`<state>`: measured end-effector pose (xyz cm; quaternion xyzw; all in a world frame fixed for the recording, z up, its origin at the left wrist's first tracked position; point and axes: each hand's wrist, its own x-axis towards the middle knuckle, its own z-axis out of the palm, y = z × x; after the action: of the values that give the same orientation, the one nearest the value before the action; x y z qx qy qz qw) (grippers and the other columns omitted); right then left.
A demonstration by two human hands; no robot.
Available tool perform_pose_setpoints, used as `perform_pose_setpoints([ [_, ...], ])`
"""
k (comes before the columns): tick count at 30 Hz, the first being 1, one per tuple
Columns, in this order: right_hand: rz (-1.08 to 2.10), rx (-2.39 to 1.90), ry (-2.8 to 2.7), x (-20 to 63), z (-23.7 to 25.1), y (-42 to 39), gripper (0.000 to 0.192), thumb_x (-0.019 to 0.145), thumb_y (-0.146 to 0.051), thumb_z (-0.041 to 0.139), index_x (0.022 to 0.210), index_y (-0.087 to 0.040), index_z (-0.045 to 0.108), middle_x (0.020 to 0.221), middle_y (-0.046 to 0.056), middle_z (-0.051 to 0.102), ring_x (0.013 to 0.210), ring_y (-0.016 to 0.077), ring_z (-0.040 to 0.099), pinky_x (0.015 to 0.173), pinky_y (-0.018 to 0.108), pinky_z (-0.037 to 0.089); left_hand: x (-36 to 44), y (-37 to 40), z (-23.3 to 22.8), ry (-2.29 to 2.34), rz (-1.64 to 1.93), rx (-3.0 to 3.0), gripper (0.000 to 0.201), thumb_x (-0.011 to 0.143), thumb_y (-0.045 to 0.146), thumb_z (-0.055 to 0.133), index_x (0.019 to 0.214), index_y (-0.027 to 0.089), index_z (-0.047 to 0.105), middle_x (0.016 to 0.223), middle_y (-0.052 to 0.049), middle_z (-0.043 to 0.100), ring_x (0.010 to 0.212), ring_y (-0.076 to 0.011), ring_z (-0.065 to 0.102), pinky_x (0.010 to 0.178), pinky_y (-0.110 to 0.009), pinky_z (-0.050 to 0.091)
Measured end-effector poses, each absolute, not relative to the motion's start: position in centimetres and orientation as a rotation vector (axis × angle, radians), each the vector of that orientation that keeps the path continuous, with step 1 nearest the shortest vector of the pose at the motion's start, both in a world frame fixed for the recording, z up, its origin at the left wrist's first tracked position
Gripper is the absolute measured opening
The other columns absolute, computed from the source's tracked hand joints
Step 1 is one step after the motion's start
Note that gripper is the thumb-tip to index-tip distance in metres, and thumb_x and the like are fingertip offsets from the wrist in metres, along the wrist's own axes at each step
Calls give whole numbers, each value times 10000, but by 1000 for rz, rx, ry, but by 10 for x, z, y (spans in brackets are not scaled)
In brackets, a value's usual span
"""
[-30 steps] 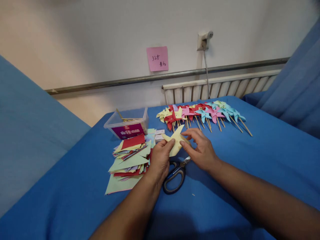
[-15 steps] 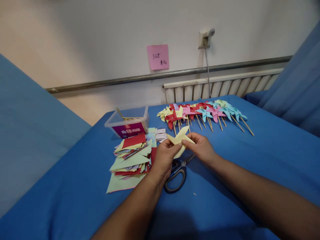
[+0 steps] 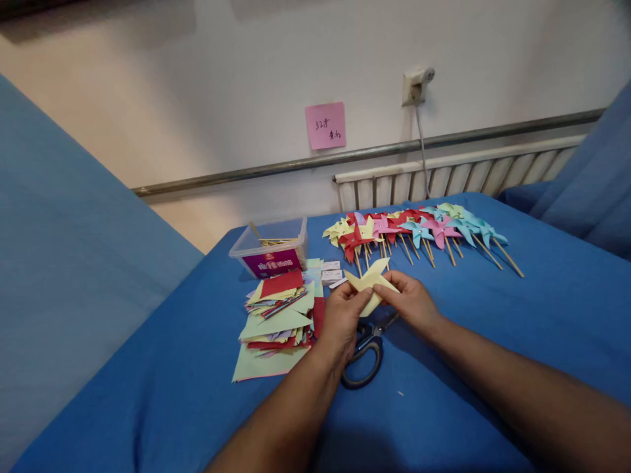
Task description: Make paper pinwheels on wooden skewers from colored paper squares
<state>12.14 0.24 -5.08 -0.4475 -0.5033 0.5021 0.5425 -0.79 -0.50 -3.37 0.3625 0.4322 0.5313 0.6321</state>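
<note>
A pale yellow paper pinwheel (image 3: pixel 369 279) with pointed blades is held up between both hands. My left hand (image 3: pixel 342 314) pinches it from the left, thumb near its centre. From the right, my right hand (image 3: pixel 410 299) grips it with thumb and fingers closed on the paper. Beneath the hands lie scissors (image 3: pixel 363 368) with dark handles, their upper part partly covered by my left hand. Left of the hands is a stack of coloured paper pieces (image 3: pixel 279 322), red, green, yellow and purple. Two small white boxes (image 3: pixel 332 277) sit just behind my left hand.
Several pinwheels on sticks (image 3: pixel 419 230) lie at the back of the blue-covered table (image 3: pixel 493 368). A clear plastic box (image 3: pixel 269 246) with wooden sticks stands behind the paper stack. Blue curtains (image 3: pixel 73 249) hang at both sides; a radiator (image 3: pixel 463 174) is behind.
The whole view has shifted, so everything appears farther right and slightly lower. Both hands keep hold of the yellow pinwheel in nearly the same pose.
</note>
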Motion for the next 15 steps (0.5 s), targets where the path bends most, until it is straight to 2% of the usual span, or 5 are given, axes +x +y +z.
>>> perform_pose_setpoints([
  [9,1281,-962,-1122,118,-49,2,326,665,-396,708,852,-191,538,724,-4,656,618,133,580,556,244,422,-6,-4,-36,1011,1263,791,376,548,280,825,860,113,698,815,-71,713,664,-148,616,673,-263,456],
  [15,1256,-990,-1048,128,-46,0,328,765,-507,638,768,-187,565,620,-30,574,559,127,529,533,251,411,-5,-6,-40,1012,1198,771,376,544,268,827,852,105,687,767,-77,705,638,-155,618,647,-275,469],
])
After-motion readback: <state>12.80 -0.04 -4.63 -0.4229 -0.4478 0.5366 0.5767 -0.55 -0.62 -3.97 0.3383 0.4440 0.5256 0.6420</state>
